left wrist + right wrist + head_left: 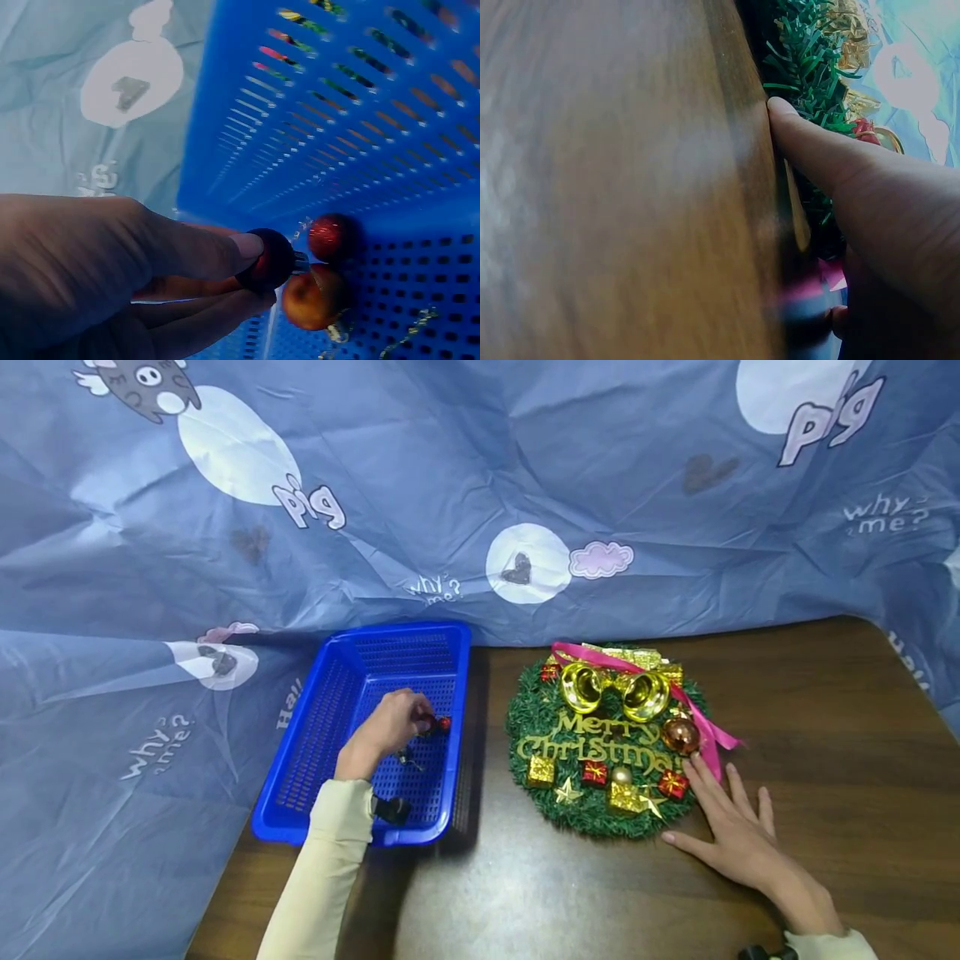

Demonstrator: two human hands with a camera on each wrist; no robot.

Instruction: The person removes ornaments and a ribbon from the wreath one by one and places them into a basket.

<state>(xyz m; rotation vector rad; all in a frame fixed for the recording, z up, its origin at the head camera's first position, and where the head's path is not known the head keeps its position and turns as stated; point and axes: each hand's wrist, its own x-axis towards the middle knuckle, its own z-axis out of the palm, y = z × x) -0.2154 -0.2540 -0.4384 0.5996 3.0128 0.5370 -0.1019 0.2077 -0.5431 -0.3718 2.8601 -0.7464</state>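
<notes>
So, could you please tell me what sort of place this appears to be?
Probably an indoor craft or filming corner: a wooden table, a blue cloth printed with "pig" hanging behind it like a backdrop, and a decorated Christmas wreath lying on the tabletop.

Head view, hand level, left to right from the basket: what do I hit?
Basket's left wall → left hand → dark red bauble in its fingers → loose red bauble → basket's right wall → wreath → right hand.
</notes>
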